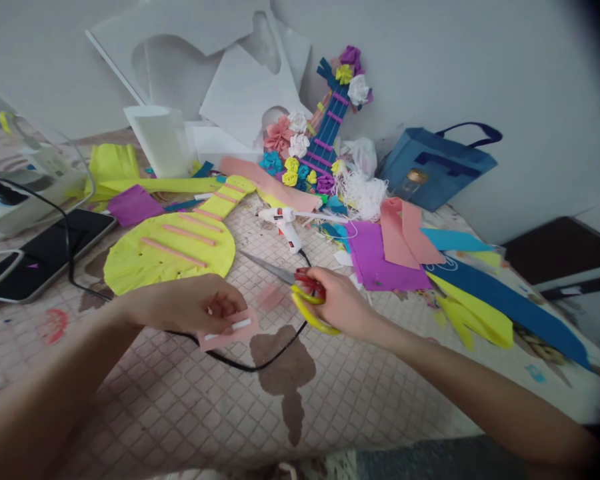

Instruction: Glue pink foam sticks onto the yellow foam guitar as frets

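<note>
Between the thumb and fingers of my left hand (195, 303) is a small pink crepe paper piece (215, 344) with a narrow white strip (241, 325) lying on it. My right hand (347, 303) grips scissors (310, 308) with red and yellow handles, their blades pointing up and left. A small pink scrap (269, 297) lies between my hands. Beyond my left hand is a yellow paper-covered guitar shape (130, 260) with several pink strips across its neck and body. A white glue gun (286, 227) stands just past the scissors.
A decorated blue guitar (325, 137) with paper flowers leans on the wall beside a blue bag (435, 170). Purple crepe paper (367, 257) and a long blue strip (510, 307) lie at right. A phone (55, 250) and a black cable (250, 368) are nearer the left and front.
</note>
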`<state>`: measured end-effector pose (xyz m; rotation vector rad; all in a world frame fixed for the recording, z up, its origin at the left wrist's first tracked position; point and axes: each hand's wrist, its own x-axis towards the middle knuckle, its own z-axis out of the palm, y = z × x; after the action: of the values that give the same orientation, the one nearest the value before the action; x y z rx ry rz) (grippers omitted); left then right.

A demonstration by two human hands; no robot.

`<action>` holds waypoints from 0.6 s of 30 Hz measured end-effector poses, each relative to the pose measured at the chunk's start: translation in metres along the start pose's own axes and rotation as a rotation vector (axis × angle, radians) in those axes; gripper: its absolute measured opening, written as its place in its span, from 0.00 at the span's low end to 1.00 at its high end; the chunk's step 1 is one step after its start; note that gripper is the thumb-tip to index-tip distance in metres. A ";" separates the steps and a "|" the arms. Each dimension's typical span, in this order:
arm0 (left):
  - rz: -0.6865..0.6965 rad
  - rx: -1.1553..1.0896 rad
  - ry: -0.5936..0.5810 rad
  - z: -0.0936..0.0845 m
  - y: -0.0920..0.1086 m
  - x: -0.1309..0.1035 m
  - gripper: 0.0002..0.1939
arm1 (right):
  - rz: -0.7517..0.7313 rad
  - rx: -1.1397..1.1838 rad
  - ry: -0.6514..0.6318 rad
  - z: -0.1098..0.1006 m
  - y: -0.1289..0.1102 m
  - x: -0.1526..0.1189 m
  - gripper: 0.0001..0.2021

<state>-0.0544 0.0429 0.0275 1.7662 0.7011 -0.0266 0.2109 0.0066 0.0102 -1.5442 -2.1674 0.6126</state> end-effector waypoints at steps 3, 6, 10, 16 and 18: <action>-0.039 0.012 -0.069 0.006 0.004 -0.002 0.06 | -0.068 0.007 -0.048 0.019 -0.007 0.019 0.16; -0.047 0.048 -0.102 0.012 0.006 -0.002 0.06 | -0.081 -0.046 -0.040 0.037 -0.010 0.031 0.15; -0.059 0.107 -0.108 0.016 0.008 -0.001 0.06 | -0.117 -0.100 -0.052 0.049 -0.013 0.034 0.16; -0.054 0.048 -0.063 0.015 0.005 0.000 0.07 | -0.181 -0.125 -0.067 0.012 -0.006 0.024 0.07; -0.036 0.017 -0.033 0.013 0.002 0.002 0.08 | -0.145 -0.193 -0.026 -0.009 0.011 0.017 0.05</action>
<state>-0.0478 0.0314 0.0243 1.7653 0.7104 -0.0860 0.2193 0.0274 0.0123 -1.4613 -2.3920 0.3886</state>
